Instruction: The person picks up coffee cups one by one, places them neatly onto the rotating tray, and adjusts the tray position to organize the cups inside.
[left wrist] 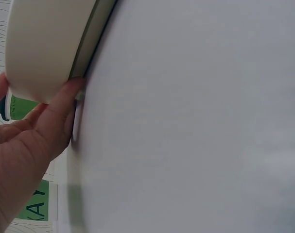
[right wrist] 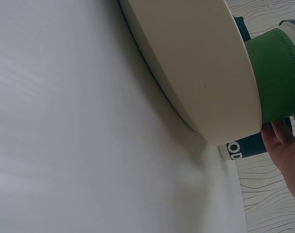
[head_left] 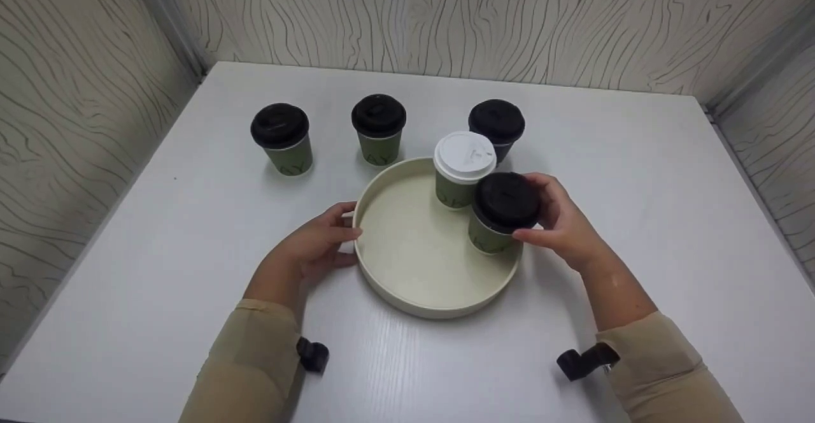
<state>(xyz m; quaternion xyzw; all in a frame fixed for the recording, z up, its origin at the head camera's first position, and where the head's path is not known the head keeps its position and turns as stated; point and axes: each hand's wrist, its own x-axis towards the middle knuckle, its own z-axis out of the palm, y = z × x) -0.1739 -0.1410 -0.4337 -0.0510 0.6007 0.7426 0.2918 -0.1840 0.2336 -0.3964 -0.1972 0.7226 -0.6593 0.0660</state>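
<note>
A round cream tray (head_left: 414, 251) with a raised rim lies on the white table. My left hand (head_left: 318, 238) grips its left rim, thumb over the edge and other fingers outside and low, as the left wrist view also shows. With my right hand (head_left: 560, 225) I hold a green paper cup with a black lid (head_left: 506, 203) at the tray's right side, thumb in front and fingers behind. In the right wrist view this green cup (right wrist: 276, 75) rises above the tray wall (right wrist: 200, 63). Beside it in the tray stands a green cup with a white lid (head_left: 465, 162).
Behind the tray stand two green cups with black lids, one at the far left (head_left: 283, 139) and one nearer the middle (head_left: 380, 130). A dark cup with a black lid (head_left: 496, 123) is partly hidden behind the white-lidded one. A patterned wall (head_left: 414, 21) borders the table's back.
</note>
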